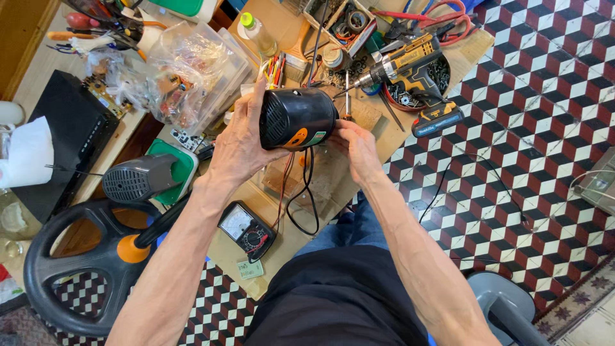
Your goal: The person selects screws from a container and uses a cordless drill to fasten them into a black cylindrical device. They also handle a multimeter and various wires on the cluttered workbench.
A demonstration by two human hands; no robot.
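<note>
I'm holding the black motor housing up over the cardboard-topped bench, left hand wrapped around its vented end, right hand pinching the other end. It's looking heavy, rigid and smooth, its dangling wires fragile. Beyond the housing the cordless drill is crowding the bench; the near edge is offering more room.

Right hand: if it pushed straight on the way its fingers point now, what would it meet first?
The right hand points left, its fingers already on the black motor housing that the left hand grips. It would meet that housing first.
</note>
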